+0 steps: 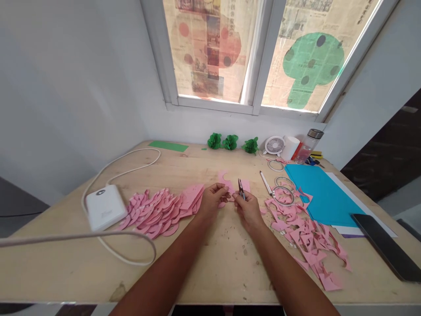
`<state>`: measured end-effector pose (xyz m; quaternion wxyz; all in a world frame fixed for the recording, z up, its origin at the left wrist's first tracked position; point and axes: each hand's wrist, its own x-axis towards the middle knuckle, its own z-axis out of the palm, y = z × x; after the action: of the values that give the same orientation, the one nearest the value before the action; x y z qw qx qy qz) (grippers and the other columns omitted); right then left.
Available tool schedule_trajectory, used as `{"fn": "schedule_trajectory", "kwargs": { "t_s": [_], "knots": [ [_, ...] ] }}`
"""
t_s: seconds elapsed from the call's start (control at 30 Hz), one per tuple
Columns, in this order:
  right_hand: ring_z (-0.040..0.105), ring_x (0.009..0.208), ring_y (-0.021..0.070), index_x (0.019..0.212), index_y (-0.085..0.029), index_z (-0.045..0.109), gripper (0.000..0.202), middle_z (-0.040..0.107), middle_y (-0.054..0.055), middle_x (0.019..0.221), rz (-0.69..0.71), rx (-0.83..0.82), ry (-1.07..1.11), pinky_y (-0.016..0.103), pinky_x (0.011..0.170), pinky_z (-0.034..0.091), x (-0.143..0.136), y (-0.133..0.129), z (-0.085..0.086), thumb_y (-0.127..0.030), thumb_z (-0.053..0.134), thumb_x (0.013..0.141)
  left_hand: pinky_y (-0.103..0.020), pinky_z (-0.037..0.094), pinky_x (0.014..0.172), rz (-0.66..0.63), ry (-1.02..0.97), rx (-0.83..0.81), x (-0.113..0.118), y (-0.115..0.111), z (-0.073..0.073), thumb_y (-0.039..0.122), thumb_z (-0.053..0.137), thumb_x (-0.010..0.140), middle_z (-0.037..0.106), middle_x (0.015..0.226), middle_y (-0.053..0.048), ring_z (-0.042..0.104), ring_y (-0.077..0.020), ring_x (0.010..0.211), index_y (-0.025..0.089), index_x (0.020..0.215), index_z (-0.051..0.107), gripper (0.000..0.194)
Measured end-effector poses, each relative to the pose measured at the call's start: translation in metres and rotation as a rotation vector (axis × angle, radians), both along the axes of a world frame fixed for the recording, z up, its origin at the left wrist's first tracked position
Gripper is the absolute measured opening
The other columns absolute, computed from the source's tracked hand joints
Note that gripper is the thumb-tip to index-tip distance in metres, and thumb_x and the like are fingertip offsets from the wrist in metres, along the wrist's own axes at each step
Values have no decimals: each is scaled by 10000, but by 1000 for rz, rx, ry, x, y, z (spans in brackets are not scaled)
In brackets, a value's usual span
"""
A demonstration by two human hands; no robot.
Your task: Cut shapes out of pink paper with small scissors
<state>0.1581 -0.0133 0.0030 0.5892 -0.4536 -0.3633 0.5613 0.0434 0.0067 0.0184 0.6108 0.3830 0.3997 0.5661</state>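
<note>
Near the table's middle, my left hand pinches a small pink paper piece between its fingers. My right hand is closed round scissors, whose dark blades point away from me, and its fingertips are close to the same paper. Behind and below the hands lies more pink paper with a round cut-out. Left of my left hand spreads a pile of cut pink paper shapes. Pink paper scraps lie in a heap to the right of my right hand.
A white power bank with a looping cable sits at the left. Green paper balls, a small fan and a bottle stand along the back. Blue sheets, a pen and a black phone lie at the right.
</note>
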Motion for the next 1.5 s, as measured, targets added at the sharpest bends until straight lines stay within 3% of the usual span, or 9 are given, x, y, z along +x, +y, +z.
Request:
{"fn": "schedule_trajectory", "kwargs": {
  "t_s": [0.17,0.43,0.77,0.97,1.23,1.5],
  "knots": [
    [248,362,51,695,-163,580,256,418,-74,466,-113,43,-65,212,358,143,6,1,4,-383,681,612,-198,355,414,-43,110,22,-1,1,0,291,671,563,579,511,15,511,-93,422,166,602,534,190],
    [259,376,52,643,-165,550,219,411,-71,470,-87,127,-124,210,375,156,8,0,8,-356,656,645,-202,365,419,-178,196,97,3,-5,3,253,635,604,562,467,19,477,-86,390,172,583,530,134],
    [260,386,54,647,-160,550,210,383,-78,468,-112,133,-167,209,376,160,7,1,3,-345,648,654,-197,354,424,-125,155,77,1,-8,11,288,661,598,580,463,11,476,-89,412,168,606,546,166],
    [241,380,50,639,-165,520,245,384,-85,472,-197,100,-130,209,372,154,9,3,3,-369,655,639,-208,370,429,-193,137,41,4,-6,4,301,656,608,648,565,-29,522,-101,433,156,654,561,180],
    [257,378,50,634,-165,523,250,388,-84,466,-170,112,-152,207,374,164,7,3,0,-376,658,644,-200,349,423,-88,112,15,3,-6,4,292,663,595,639,540,-28,508,-91,423,149,636,561,180],
    [236,355,30,705,-142,586,259,436,-73,467,-21,40,-73,202,360,115,5,-2,10,-385,663,661,-217,405,478,52,-22,-26,-2,-3,7,291,683,574,657,579,-44,571,-116,475,146,661,548,217]
  ]
}}
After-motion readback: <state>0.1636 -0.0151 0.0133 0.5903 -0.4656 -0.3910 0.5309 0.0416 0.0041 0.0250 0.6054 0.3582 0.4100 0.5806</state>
